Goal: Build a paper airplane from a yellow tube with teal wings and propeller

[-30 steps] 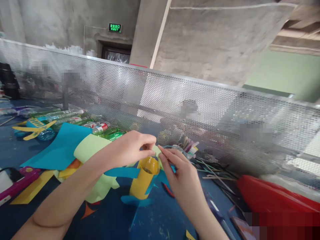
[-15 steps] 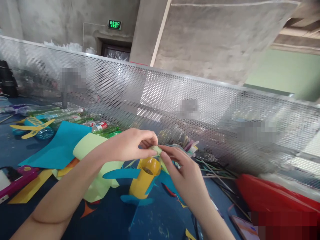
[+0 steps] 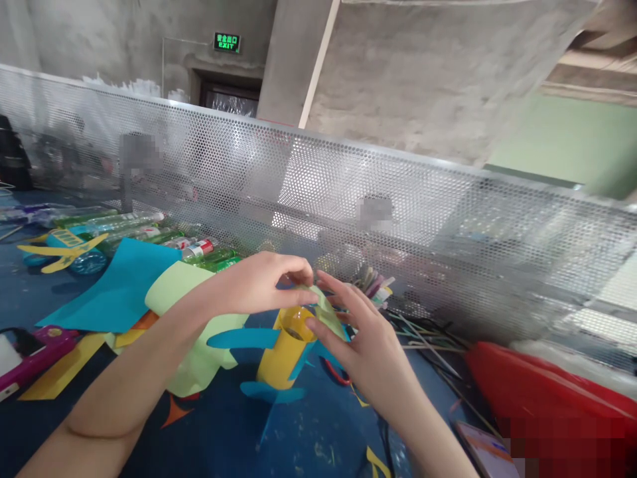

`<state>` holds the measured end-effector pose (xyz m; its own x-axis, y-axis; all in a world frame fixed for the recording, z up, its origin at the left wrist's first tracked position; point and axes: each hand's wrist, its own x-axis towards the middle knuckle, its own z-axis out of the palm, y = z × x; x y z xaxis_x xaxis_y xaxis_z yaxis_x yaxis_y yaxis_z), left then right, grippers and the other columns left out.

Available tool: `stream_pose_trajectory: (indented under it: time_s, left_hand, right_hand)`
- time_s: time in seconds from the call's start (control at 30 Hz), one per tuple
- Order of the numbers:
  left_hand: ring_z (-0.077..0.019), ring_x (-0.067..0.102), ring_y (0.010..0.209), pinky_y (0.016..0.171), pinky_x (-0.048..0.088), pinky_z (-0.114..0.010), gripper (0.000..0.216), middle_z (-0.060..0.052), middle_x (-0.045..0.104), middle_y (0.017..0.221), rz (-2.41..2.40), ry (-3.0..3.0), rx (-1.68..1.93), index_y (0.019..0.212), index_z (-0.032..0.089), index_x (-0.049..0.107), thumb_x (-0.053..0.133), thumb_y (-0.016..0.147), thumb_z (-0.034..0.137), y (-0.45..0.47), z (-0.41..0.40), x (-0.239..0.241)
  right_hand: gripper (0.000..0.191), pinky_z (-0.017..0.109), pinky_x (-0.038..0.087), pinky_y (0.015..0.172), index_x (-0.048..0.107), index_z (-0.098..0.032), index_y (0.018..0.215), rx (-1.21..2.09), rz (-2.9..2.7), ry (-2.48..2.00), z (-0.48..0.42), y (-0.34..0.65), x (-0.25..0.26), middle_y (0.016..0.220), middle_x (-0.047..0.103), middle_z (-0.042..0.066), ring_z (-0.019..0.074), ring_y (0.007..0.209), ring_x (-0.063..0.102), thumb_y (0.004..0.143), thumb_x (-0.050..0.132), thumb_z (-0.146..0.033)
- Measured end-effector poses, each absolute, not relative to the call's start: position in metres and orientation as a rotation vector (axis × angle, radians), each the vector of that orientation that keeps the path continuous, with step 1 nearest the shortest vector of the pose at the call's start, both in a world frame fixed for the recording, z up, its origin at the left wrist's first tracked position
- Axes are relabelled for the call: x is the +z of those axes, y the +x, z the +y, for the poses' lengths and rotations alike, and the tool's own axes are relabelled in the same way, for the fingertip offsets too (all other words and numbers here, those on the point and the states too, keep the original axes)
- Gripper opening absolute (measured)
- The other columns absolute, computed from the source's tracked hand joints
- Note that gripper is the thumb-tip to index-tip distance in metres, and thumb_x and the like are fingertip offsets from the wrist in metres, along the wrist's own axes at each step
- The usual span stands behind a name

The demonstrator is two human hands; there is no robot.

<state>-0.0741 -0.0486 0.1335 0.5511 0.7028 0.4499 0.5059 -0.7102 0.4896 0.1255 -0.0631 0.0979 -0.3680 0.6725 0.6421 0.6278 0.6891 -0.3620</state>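
Observation:
A small piece of light green paper [image 3: 327,311] is held at its upper end in the pinch of my left hand [image 3: 271,282]. Fingers and thumb of my right hand [image 3: 365,332] are spread apart around the paper's right side, close to it. Just below both hands stands a plastic bottle wrapped in yellow paper [image 3: 279,355], tilted, its clear round end facing up. Blue paper wings [image 3: 241,338] stick out from its sides, and a blue paper tail piece [image 3: 273,393] sits at its lower end. The right wing is partly hidden behind my right hand.
Blue paper sheet [image 3: 112,285], light green paper [image 3: 164,289] and several bottles [image 3: 199,249] lie at left, beside a yellow-and-blue bottle plane [image 3: 70,251]. A magenta glue gun [image 3: 47,348] is at the left edge. Right: red bag [image 3: 527,385], phone [image 3: 485,448]. A perforated metal screen [image 3: 239,166] stands behind.
My right hand's fingers have parted from their pinch on the green paper, which now shows more of its length. My left hand stays almost in place. The view has shifted slightly.

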Motion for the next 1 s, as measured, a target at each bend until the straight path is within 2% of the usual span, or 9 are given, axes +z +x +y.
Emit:
stream_pose_trajectory:
  time_s: [0.1,0.2,0.33,0.4,0.47,0.57,0.77,0.87,1.0]
  left_hand:
    - [-0.02,0.06,0.098,0.076,0.046,-0.028,0.037,-0.006,0.062,0.113,0.925,2.396,0.833,0.112,0.024,0.053,0.053,0.084,0.048,-0.078,-0.038,0.133]
    - [-0.0234,0.057,0.108,0.082,0.046,-0.03,0.066,-0.011,0.053,0.129,0.757,2.321,0.629,0.134,0.026,0.035,0.061,0.077,0.048,-0.083,-0.023,0.129]
    - [-0.0241,0.056,0.111,0.085,0.046,-0.03,0.088,-0.011,0.053,0.131,0.558,2.241,0.366,0.143,0.024,0.021,0.069,0.071,0.04,-0.084,-0.01,0.124]
    - [-0.0234,0.057,0.109,0.082,0.047,-0.029,0.084,-0.009,0.056,0.128,0.562,2.264,0.348,0.141,0.025,0.027,0.071,0.069,0.037,-0.082,-0.007,0.122]
    - [-0.022,0.061,0.1,0.076,0.048,-0.027,0.069,-0.005,0.062,0.119,0.584,2.301,0.383,0.131,0.027,0.043,0.072,0.069,0.037,-0.079,-0.006,0.121]
    - [-0.0193,0.064,0.086,0.069,0.048,-0.025,0.043,-0.002,0.068,0.101,0.584,2.296,0.472,0.11,0.027,0.06,0.07,0.07,0.04,-0.08,-0.004,0.12]
    - [-0.0215,0.06,0.1,0.081,0.047,-0.03,0.034,-0.005,0.065,0.11,0.645,2.22,0.603,0.113,0.025,0.057,0.059,0.082,0.04,-0.095,0.006,0.122]
    - [-0.0222,0.058,0.106,0.087,0.047,-0.033,0.033,-0.006,0.064,0.115,0.768,2.158,0.817,0.114,0.024,0.057,0.055,0.085,0.039,-0.101,0.015,0.12]
    - [-0.0224,0.058,0.108,0.084,0.05,-0.032,0.043,-0.007,0.06,0.121,0.921,2.092,1.094,0.121,0.023,0.051,0.057,0.083,0.043,-0.098,0.028,0.111]
  right_hand:
    - [0.035,0.033,0.053,0.079,0.061,-0.027,0.119,0.08,-2.107,-0.985,-0.064,0.13,0.1,0.115,0.064,0.006,0.0201,0.096,0.063,0.085,0.056,-0.031]
    - [0.027,0.032,0.052,0.078,0.068,-0.024,0.107,0.061,-2.011,-1.038,-0.062,0.134,0.102,0.103,0.07,0.005,0.02,0.089,0.065,0.087,0.052,-0.032]
    - [0.03,0.031,0.051,0.065,0.074,-0.02,0.092,0.133,-1.768,-1.165,-0.049,0.144,0.103,0.084,0.073,0.006,0.0225,0.077,0.066,0.084,0.053,-0.039]
    - [0.032,0.028,0.049,0.056,0.074,-0.017,0.086,0.224,-1.609,-1.231,-0.038,0.153,0.102,0.077,0.072,0.006,0.0225,0.069,0.065,0.079,0.056,-0.043]
    - [0.037,0.026,0.044,0.046,0.073,-0.015,0.089,0.444,-1.492,-1.29,-0.027,0.164,0.1,0.068,0.07,0.005,0.0198,0.057,0.061,0.078,0.055,-0.046]
    - [0.04,0.025,0.043,0.043,0.071,-0.014,0.097,0.755,-1.382,-1.296,-0.013,0.179,0.097,0.065,0.069,0.004,0.0179,0.051,0.059,0.076,0.055,-0.045]
    - [0.034,0.026,0.049,0.052,0.068,-0.016,0.099,0.869,-1.454,-1.277,0.002,0.199,0.09,0.072,0.071,0.004,0.0193,0.062,0.065,0.073,0.06,-0.036]
    - [0.024,0.026,0.053,0.061,0.068,-0.018,0.09,0.848,-1.427,-1.351,0.008,0.207,0.088,0.074,0.071,0.003,0.0191,0.069,0.066,0.07,0.063,-0.03]
    - [0.01,0.026,0.054,0.063,0.065,-0.018,0.077,0.959,-1.403,-1.416,0.014,0.214,0.082,0.07,0.07,0.003,0.0165,0.065,0.066,0.071,0.063,-0.025]
